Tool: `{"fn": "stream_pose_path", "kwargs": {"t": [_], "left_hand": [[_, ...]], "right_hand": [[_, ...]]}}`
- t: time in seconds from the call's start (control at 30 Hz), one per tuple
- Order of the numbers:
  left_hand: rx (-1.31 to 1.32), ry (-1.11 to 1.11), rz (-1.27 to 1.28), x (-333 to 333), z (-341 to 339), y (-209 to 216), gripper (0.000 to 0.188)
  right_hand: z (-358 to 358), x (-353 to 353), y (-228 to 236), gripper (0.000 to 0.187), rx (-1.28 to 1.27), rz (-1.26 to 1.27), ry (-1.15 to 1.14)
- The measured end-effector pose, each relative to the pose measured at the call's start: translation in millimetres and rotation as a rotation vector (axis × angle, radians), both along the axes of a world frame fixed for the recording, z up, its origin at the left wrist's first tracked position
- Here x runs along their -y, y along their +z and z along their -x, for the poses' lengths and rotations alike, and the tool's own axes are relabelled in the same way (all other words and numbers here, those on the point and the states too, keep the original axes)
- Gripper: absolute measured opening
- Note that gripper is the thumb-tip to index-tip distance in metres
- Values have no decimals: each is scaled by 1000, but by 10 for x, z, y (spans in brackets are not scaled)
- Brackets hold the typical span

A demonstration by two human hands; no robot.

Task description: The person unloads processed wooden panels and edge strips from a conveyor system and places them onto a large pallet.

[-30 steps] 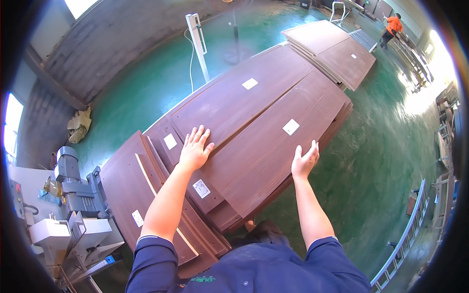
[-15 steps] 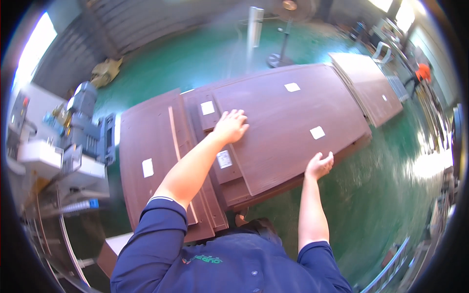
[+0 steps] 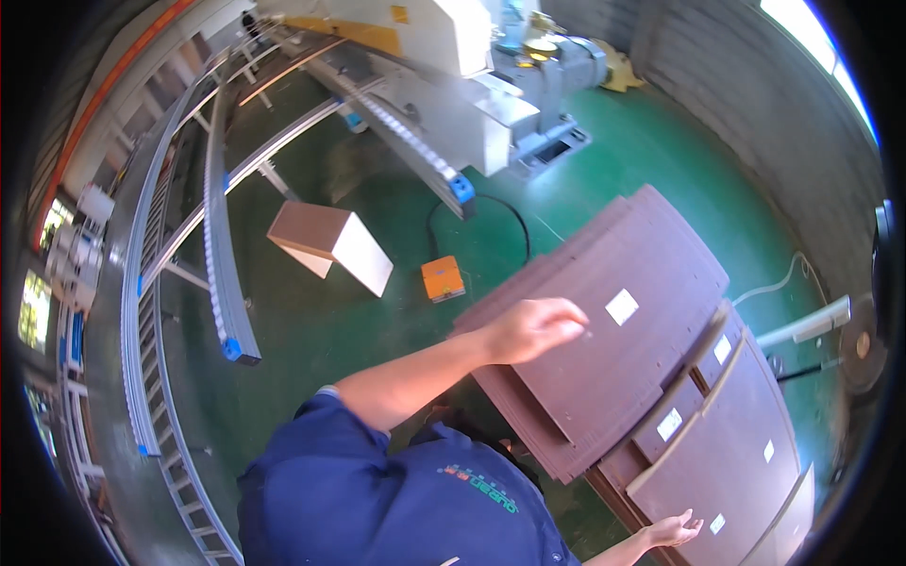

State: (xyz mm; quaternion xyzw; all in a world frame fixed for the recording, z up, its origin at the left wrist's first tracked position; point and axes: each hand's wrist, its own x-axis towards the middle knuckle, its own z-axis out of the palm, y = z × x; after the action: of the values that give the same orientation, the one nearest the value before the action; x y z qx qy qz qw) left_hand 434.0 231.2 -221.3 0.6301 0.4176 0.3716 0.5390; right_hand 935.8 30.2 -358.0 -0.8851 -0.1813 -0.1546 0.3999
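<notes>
My left hand [image 3: 536,330] hovers over the near left edge of a stack of brown panels [image 3: 604,349], its fingers loosely bent and a little blurred, with nothing in them. The top panel bears a white label [image 3: 622,307]. Lower right, my right hand [image 3: 674,530] is palm up with fingers apart, beside the edge of a second stack of brown panels [image 3: 731,443]. It holds nothing; whether it touches that edge, I cannot tell. Narrower labelled brown boards [image 3: 658,432] lie between the large panels.
An orange box-shaped pedal [image 3: 443,278] with a black cable lies on the green floor. Near it stands a folded brown-and-white board piece [image 3: 330,241]. Metal roller rails [image 3: 226,217] run along the left. A white machine [image 3: 462,113] with a grey motor [image 3: 576,64] stands beyond.
The view has swung far to the left, bringing the rails, pedal and machine in. My left hand has gone from the labelled middle boards to above the left stack. Both hands stay empty.
</notes>
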Motion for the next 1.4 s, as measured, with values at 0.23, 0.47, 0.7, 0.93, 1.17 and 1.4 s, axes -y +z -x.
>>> {"fn": "stream_pose_path", "kwargs": {"t": [0.23, 0.47, 0.7, 0.93, 1.17, 1.4], "left_hand": [[346, 885, 235, 724, 1738, -698, 17], [426, 811, 216, 781, 2464, -748, 21], [424, 980, 139, 945, 3066, -855, 24], [395, 1180, 290, 1222, 3260, -714, 33], [518, 1454, 296, 1315, 4153, -735, 43], [722, 1618, 353, 966, 5620, -1217, 45]], "right_hand": [[1795, -1424, 842, 39, -220, -242, 642], [3437, -1733, 1050, 33, -293, -137, 915], [4020, -1829, 926, 34, -362, -107, 1072], [3923, -2227, 868, 31, -448, -197, 1124], [4421, -2256, 720, 30, -519, -173, 1255], [4366, -2416, 574, 30, -437, -85, 1153]]}}
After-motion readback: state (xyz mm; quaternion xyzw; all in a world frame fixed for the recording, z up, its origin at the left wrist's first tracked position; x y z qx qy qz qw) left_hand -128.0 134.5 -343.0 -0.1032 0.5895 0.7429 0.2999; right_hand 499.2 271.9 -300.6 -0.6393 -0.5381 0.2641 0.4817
